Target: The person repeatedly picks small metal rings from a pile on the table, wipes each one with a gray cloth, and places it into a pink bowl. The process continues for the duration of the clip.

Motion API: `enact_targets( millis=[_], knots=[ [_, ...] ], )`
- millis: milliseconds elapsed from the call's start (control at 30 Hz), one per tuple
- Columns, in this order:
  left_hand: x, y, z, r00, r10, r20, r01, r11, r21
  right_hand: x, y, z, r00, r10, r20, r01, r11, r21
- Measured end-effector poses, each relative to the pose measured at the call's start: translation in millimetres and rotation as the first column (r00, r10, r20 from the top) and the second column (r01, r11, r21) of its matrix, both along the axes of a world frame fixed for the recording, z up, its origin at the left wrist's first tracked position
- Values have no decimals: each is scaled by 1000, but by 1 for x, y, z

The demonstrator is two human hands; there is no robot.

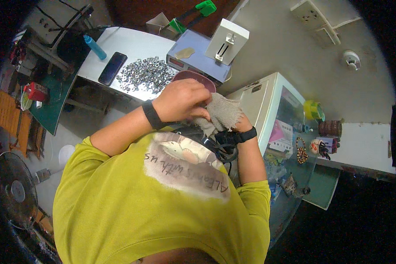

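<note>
Fingers and thumb of my left hand (186, 100) pinch a frayed grey cloth (225, 110) in front of my chest. My right hand (242, 122) grips the cloth from the other side, its fingers mostly hidden behind the fabric. Each wrist wears a black band. Just past my left hand is a mauve bowl (198, 79), its inside largely out of sight. Left of the bowl, many small metal nuts (147, 75) lie loose on a white table (135, 38). Black cables (226, 150) hang beside my right wrist.
A smartphone (112, 68) and a blue bottle (95, 47) lie left of the nuts. Behind the bowl stands a lilac-blue machine (198, 49) with a white slotted box (227, 42). A glass-topped cabinet (267, 99) is close on my right; a fan (16, 190) stands lower left.
</note>
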State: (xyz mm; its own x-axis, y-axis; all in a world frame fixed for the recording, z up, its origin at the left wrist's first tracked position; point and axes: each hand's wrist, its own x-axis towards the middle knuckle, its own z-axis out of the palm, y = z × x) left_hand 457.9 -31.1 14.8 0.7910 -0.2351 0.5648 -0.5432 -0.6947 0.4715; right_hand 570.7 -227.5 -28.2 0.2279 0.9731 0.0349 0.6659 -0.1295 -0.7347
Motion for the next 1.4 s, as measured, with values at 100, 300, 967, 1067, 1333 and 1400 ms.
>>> enact_targets(
  millis=[100,300,967,1067,1333,1400],
  knots=[
    [1,0,-1,1000,2,-30,-3,1000,-20,3,-2,-18,999,-49,25,49,999,1],
    [4,-2,-7,989,-12,-150,6,999,-44,7,-13,-37,966,-57,251,34,995,94],
    [48,43,-161,877,150,-456,-149,988,40,-34,-51,10,214,-354,-910,673,729,-125],
    [48,68,-152,841,225,-493,-211,974,86,-41,-54,7,184,-296,-937,706,704,-84],
    [1,147,-161,737,457,-498,-413,888,203,-44,-51,0,178,-450,-875,793,593,-143],
    [-15,156,-168,740,470,-481,-400,883,246,-45,-47,1,171,-443,-880,783,603,-152]
  ],
)
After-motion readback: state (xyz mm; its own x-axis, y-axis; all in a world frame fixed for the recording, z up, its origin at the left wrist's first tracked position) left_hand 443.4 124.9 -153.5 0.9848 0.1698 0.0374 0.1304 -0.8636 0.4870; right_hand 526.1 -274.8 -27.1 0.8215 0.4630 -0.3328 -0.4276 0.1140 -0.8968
